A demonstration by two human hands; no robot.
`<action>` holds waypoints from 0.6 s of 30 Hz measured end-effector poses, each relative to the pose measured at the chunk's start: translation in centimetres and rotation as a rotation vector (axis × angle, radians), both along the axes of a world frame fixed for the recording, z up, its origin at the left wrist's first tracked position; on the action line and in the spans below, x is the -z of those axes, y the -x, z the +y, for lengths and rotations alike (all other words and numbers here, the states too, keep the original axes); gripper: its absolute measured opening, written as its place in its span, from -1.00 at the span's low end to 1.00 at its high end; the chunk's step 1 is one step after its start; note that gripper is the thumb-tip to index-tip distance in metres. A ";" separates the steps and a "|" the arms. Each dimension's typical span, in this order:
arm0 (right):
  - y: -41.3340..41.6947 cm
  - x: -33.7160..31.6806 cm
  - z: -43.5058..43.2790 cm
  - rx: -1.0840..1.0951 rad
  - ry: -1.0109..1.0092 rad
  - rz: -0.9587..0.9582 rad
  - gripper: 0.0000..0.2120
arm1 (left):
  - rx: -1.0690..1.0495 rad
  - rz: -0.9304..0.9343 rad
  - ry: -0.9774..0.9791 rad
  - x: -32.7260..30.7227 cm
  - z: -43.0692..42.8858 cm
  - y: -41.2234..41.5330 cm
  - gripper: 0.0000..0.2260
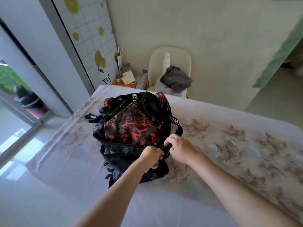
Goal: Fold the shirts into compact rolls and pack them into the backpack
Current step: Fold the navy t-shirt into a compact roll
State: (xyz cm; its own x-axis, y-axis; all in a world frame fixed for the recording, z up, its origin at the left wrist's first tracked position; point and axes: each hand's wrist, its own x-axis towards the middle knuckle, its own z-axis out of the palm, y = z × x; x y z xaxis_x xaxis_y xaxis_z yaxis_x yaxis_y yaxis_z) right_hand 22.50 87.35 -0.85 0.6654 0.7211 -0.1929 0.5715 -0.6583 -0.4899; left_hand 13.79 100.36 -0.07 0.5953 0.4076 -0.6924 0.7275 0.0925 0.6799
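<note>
So going from the left: there's a glass door off past the left edge, then a lemon-print panel leaning in the corner, neither of them part of the job. The backpack, black with a red print, lies on the left half of the tabletop, its strapped top pointing at the far edge and its dark lower part toward the near edge. It looks pretty bulgy, so my guess is the rolls are already inside, though I can't actually see into it. The left grip is clenched on the dark fabric at the bag's near right side, fingers curled right in. Just beside it, nearly touching, the right grip pinches the same spot from the other side. It looks like the end of the zipper line that runs across the bag, but the pull itself is too small to make out, so I can't say whether it's being zipped shut or opened. No loose shirts anywhere on the tabletop, which makes me think folding is finished and only closing up is left. Behind the far edge there's a chair with a grey cloth dumped on it; no idea if that's another shirt. The right half of the tabletop shows just its flowery cover.
</note>
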 end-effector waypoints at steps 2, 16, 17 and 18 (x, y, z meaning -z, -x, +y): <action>-0.3 1.0 0.5 -0.031 -0.026 -0.074 -0.57 | 0.280 0.035 -0.220 -0.5 0.0 0.2 -0.58; -0.2 2.1 3.7 -0.225 0.019 -0.479 -0.85 | 0.838 0.159 -0.763 -1.6 8.4 7.0 -0.65; 0.6 1.8 4.5 -0.252 -0.001 -0.483 -0.83 | 0.841 0.149 -0.766 -1.4 8.3 7.1 -0.69; 1.4 1.5 5.4 -0.300 -0.049 -0.441 -0.80 | 0.756 0.110 -0.770 -1.4 8.1 7.1 -0.75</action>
State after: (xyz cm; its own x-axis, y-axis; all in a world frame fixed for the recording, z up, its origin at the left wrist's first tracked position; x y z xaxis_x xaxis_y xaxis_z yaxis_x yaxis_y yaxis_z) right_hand 21.07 92.74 -2.38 0.4389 0.8933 0.0973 0.8897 -0.4168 -0.1865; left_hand 6.65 108.44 1.31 0.8254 0.3089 -0.4725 0.4772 -0.8290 0.2916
